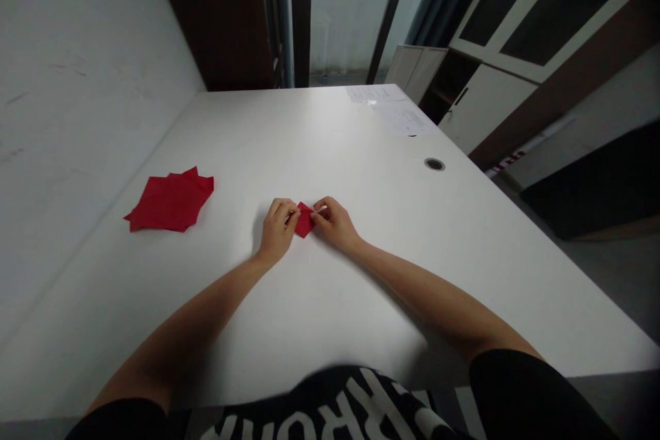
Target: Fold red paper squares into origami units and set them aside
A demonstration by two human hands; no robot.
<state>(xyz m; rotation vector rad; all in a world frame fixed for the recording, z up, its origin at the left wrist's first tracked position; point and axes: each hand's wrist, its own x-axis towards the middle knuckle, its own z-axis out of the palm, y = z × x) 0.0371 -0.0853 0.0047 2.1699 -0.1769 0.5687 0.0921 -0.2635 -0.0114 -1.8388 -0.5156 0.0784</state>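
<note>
A small folded piece of red paper (304, 221) lies on the white table (361, 275), between my two hands. My left hand (277, 229) has its fingers curled and pinches the paper's left edge. My right hand (334, 221) is also closed, with its fingertips pressing on the paper's right edge. Both forearms reach out over the table from the near edge. Much of the folded paper is covered by my fingers.
A loose stack of red paper sheets (171, 201) lies to the left on the table. White printed sheets (397, 110) rest at the far right corner. A round cable hole (434, 164) sits near the right edge. A wall runs along the left side.
</note>
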